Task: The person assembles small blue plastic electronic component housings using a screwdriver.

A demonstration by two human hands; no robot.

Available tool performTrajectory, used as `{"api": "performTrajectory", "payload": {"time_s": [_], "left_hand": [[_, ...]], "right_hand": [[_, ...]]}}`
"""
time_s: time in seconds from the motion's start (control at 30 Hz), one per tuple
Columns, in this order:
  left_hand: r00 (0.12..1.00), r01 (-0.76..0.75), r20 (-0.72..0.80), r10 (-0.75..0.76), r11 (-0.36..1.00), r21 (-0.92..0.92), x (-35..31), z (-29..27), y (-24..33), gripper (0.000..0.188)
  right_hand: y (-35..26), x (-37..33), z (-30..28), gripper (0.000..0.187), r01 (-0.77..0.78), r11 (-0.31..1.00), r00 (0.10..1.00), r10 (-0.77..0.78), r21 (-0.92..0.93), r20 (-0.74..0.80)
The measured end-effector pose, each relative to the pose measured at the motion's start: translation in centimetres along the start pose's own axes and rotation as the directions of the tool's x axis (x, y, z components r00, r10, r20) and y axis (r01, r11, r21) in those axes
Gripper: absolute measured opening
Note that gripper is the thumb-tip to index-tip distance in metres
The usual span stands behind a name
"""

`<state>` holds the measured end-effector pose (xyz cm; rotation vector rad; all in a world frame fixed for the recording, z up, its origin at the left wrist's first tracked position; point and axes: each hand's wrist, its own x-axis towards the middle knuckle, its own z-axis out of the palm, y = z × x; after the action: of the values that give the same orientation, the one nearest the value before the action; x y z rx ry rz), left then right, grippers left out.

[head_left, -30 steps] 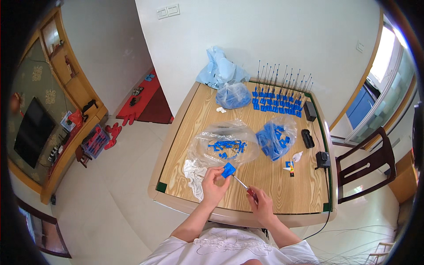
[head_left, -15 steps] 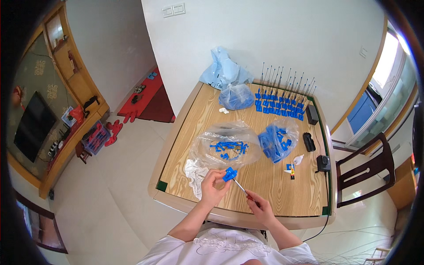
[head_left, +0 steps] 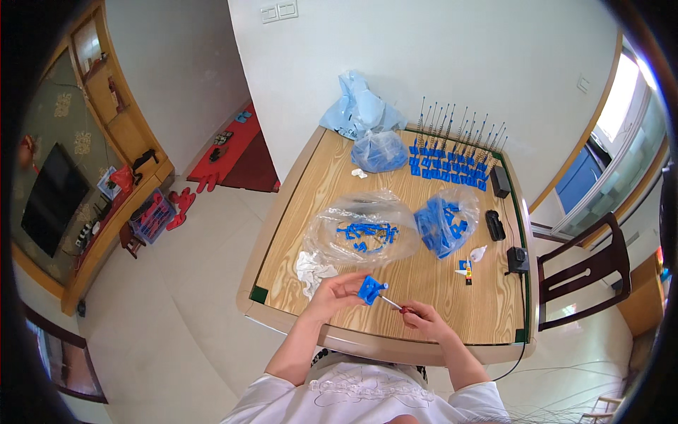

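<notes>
Over the near part of the table, my left hand grips a small blue plastic part between thumb and fingers. My right hand is closed round the red handle of a screwdriver. Its metal shaft points left, and the tip meets the blue part; the exact contact is too small to make out. A clear bag with loose blue pieces lies open just beyond my hands. Beside my left wrist rests a crumpled white cloth.
Another bag of blue parts stands to the right, near a small glue tube. Rows of blue pieces with upright springs fill the back right. Black boxes line the right edge, and a dark chair stands beyond.
The blue part has turned in my left hand and now shows a different face. Both hands have shifted slightly, and the screwdriver lies at a flatter angle.
</notes>
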<state>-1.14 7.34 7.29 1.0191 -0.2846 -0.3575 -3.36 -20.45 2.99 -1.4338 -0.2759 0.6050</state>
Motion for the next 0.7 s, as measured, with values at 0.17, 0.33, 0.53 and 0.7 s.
{"api": "performTrajectory", "payload": {"time_s": [0.17,0.33,0.53,0.7], "left_hand": [[0.98,-0.169,-0.04,0.195,0.922,0.348,-0.6,1.2,-0.1,0.055],[0.976,-0.164,-0.034,0.215,0.827,0.538,-0.9,1.6,0.3,0.056],[0.971,-0.159,-0.05,0.236,0.781,0.605,-1.0,2.0,0.8,0.056],[0.965,-0.166,-0.061,0.254,0.776,0.608,-0.5,2.0,0.5,0.057]], "right_hand": [[-0.9,1.3,0.8,0.033,0.084,0.951,0.996,-0.093,-0.298,-0.015],[-0.4,2.4,0.6,0.035,0.129,0.92,0.989,-0.146,-0.37,-0.017],[-0.2,2.8,0.6,0.036,0.168,0.915,0.983,-0.186,-0.367,-0.012],[0.1,2.9,0.4,0.035,0.157,0.923,0.982,-0.183,-0.352,-0.042]]}}
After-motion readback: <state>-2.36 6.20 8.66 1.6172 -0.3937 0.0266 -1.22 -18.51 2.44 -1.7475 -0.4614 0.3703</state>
